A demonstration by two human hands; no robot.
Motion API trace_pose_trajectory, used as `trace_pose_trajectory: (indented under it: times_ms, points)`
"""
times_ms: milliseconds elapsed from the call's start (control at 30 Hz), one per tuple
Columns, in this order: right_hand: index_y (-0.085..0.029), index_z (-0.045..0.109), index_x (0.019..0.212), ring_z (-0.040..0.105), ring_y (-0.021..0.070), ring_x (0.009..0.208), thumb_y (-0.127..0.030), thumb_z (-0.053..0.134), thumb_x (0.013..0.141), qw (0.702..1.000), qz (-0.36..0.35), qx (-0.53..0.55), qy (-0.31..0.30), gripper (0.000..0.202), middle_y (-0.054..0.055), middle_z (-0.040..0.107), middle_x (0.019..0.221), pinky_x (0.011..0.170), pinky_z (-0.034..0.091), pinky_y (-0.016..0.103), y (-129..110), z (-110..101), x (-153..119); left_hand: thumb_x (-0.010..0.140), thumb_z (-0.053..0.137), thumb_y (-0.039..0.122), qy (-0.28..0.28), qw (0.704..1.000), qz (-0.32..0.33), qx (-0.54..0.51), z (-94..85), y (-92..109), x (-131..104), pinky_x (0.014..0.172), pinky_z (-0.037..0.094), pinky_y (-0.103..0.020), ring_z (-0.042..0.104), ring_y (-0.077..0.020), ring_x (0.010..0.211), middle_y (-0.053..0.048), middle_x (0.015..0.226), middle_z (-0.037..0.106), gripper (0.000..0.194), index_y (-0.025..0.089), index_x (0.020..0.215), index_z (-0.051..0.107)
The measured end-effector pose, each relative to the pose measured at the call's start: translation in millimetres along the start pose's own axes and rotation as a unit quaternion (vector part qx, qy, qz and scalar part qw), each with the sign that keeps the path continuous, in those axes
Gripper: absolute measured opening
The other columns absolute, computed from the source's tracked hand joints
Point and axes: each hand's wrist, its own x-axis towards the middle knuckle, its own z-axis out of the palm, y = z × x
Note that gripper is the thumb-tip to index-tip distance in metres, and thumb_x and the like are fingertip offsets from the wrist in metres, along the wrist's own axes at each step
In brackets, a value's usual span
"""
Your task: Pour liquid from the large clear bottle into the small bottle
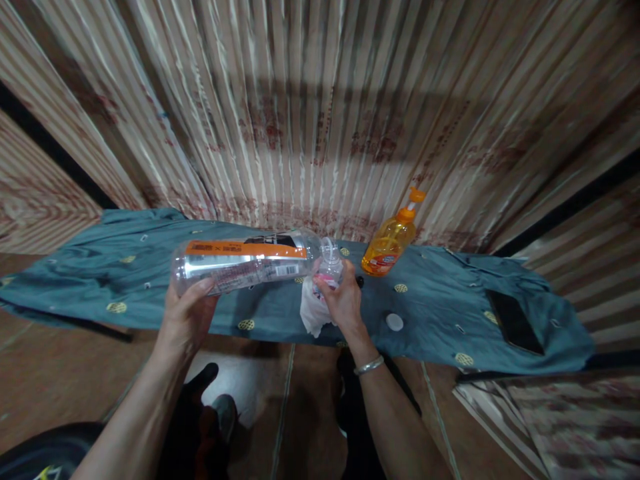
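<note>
My left hand (pixel 193 313) is wrapped round the base of a large clear plastic bottle (pixel 250 261) with an orange and silver label. That bottle lies almost level in the air, its neck pointing right. Its mouth meets the top of a small clear bottle (pixel 330 263), and I cannot tell whether liquid passes between them. My right hand (pixel 345 297) grips the small bottle, which has some pink on it. Against its lower part hangs a crumpled white tissue or cloth (pixel 314 310). A round white cap (pixel 395 322) lies on the cloth right of my right hand.
An orange pump bottle (pixel 390 243), partly filled, stands at the back of the narrow table with a green patterned cloth (pixel 430 327). A black phone (pixel 515 321) lies at the right end. Behind rises a striped curtain (pixel 300 120); dark poles stand at both sides.
</note>
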Motion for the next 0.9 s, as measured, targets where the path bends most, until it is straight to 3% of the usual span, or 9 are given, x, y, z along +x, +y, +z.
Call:
trace_pose_trajectory:
  times_ms: [233, 533, 900]
  points:
    - [-0.019, 0.047, 0.129, 0.069, 0.0295, 0.102, -0.055, 0.073, 0.076, 1.0, -0.008, 0.003, 0.013, 0.069, 0.012, 0.069, 0.116, 0.083, 0.055, 0.038, 1, 0, 0, 0.056, 0.086, 0.026, -0.013, 1.0, 0.006, 0.003, 5.7, -2, 2, 0.09, 0.057, -0.039, 0.071, -0.026, 0.097, -0.007, 0.097, 0.076, 0.065, 0.022, 0.118, 0.066]
    - [-0.015, 0.046, 0.13, 0.069, 0.0306, 0.104, -0.05, 0.075, 0.077, 1.0, -0.016, 0.004, 0.01, 0.07, 0.015, 0.069, 0.118, 0.086, 0.054, 0.04, 2, 0, 1, 0.056, 0.086, 0.025, -0.025, 1.0, 0.014, 0.004, 10.1, 0, 1, 0.082, 0.058, -0.031, 0.069, -0.0203, 0.089, -0.005, 0.094, 0.076, 0.058, 0.023, 0.112, 0.07]
    - [-0.018, 0.046, 0.129, 0.069, 0.0282, 0.101, -0.053, 0.07, 0.081, 1.0, -0.018, -0.002, 0.023, 0.064, 0.012, 0.069, 0.114, 0.083, 0.054, 0.038, 3, 1, 1, 0.058, 0.084, 0.026, -0.038, 0.999, 0.028, 0.006, 14.5, 2, -1, 0.096, 0.055, -0.046, 0.068, -0.0287, 0.105, -0.006, 0.104, 0.074, 0.062, 0.026, 0.117, 0.065]
